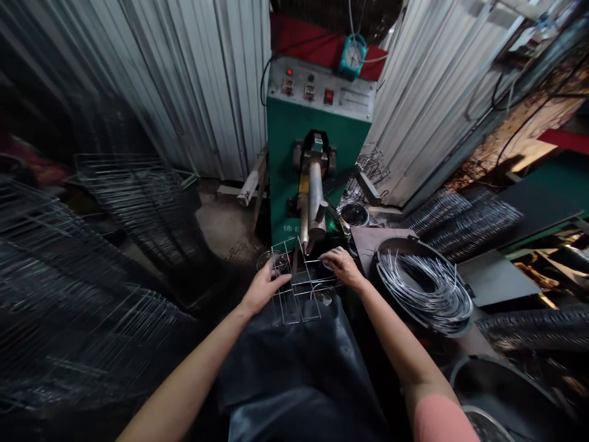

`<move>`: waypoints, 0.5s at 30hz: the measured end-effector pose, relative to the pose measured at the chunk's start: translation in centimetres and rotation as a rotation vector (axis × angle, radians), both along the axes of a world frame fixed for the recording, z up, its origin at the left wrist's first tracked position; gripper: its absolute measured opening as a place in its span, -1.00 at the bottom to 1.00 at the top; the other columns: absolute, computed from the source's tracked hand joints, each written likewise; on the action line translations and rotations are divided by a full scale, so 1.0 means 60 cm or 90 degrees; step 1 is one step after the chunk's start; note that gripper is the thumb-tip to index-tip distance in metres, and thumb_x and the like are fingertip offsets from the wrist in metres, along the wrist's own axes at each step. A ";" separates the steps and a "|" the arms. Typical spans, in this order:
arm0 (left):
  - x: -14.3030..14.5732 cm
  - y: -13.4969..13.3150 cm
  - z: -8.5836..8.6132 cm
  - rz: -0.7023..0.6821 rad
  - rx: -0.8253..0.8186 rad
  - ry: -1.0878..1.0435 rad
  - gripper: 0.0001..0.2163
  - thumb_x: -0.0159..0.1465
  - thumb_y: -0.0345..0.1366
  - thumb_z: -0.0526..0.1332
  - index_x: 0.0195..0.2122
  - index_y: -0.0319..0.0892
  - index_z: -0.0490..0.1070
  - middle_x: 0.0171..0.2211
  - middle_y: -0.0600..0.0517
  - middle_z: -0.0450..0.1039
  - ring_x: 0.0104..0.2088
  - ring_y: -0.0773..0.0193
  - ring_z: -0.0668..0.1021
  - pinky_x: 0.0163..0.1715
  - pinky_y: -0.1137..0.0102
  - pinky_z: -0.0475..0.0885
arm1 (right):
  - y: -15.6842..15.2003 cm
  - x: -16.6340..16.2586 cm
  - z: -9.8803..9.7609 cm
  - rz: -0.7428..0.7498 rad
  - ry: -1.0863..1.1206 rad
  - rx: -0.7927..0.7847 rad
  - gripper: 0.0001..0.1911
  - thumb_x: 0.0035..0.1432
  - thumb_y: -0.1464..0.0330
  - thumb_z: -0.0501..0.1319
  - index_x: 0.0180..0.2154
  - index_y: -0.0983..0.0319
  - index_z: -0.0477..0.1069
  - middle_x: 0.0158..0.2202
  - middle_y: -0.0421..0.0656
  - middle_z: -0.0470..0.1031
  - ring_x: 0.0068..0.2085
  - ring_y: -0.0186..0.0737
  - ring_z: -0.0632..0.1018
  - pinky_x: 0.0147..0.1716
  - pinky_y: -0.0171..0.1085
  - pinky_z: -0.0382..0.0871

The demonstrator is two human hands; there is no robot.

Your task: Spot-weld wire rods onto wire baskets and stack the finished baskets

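A wire basket frame [289, 294] sits just in front of the lower end of the electrode arm [315, 196] of a green spot-welding machine [317, 104], above the person's dark apron [294, 368]. The left hand [264, 285] and right hand [343, 267] stand well apart on either side of the frame, the left's fingers [278, 277] over its near wires and the right's fingers [329, 258] curled on its far side; both appear to grip it, though how firmly cannot be told. The frame probably weighs little and feels stiff but springy, and thin wire may slip or flex, so its joined corners look like the surest hold. A coil of bright wire [423, 285] lies to the right of the machine, and stacks of wire racks [138, 209] lean to its left.
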State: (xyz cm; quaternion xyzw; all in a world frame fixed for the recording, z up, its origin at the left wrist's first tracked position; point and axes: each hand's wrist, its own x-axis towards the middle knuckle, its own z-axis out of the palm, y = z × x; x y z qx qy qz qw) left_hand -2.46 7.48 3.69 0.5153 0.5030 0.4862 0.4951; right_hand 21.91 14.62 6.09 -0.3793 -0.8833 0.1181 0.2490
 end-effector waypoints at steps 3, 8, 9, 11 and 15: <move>0.001 0.017 -0.011 0.012 -0.010 0.008 -0.36 0.01 -0.19 0.32 0.14 -0.24 0.23 -0.27 -0.03 0.45 -0.30 0.24 0.47 -0.15 0.27 0.35 | 0.014 0.003 -0.004 0.001 -0.010 -0.018 -0.71 0.29 0.25 0.02 -0.15 0.12 0.49 -0.29 -0.11 0.52 -0.23 -0.16 0.39 -0.21 -0.19 0.25; 0.003 0.036 -0.026 0.011 -0.023 0.002 -0.34 0.02 -0.20 0.31 0.16 -0.22 0.20 -0.37 0.05 0.41 -0.36 0.30 0.44 -0.21 0.32 0.35 | 0.030 0.009 -0.010 0.011 -0.006 -0.027 -0.70 0.29 0.25 0.02 -0.17 0.14 0.50 -0.31 -0.11 0.51 -0.25 -0.16 0.38 -0.23 -0.19 0.25; 0.003 0.038 -0.027 0.011 -0.024 -0.001 -0.34 0.01 -0.20 0.31 0.15 -0.23 0.20 -0.38 0.06 0.40 -0.37 0.31 0.44 -0.22 0.33 0.35 | 0.033 0.010 -0.011 0.014 -0.004 -0.027 -0.71 0.29 0.25 0.02 -0.18 0.14 0.50 -0.31 -0.11 0.51 -0.24 -0.16 0.38 -0.23 -0.19 0.25; 0.003 0.042 -0.027 0.012 -0.024 -0.002 -0.34 0.01 -0.20 0.32 0.15 -0.23 0.21 -0.40 0.07 0.39 -0.39 0.32 0.43 -0.23 0.34 0.35 | 0.037 0.010 -0.013 0.016 0.001 -0.029 -0.71 0.29 0.25 0.02 -0.19 0.14 0.50 -0.31 -0.12 0.50 -0.24 -0.16 0.38 -0.23 -0.20 0.25; 0.004 0.048 -0.020 0.008 -0.026 0.000 -0.35 0.00 -0.21 0.32 0.14 -0.24 0.22 -0.37 0.06 0.40 -0.37 0.31 0.44 -0.22 0.33 0.35 | 0.046 0.011 -0.014 0.022 0.006 -0.034 -0.72 0.28 0.24 0.03 -0.20 0.16 0.49 -0.31 -0.12 0.51 -0.24 -0.16 0.38 -0.22 -0.20 0.26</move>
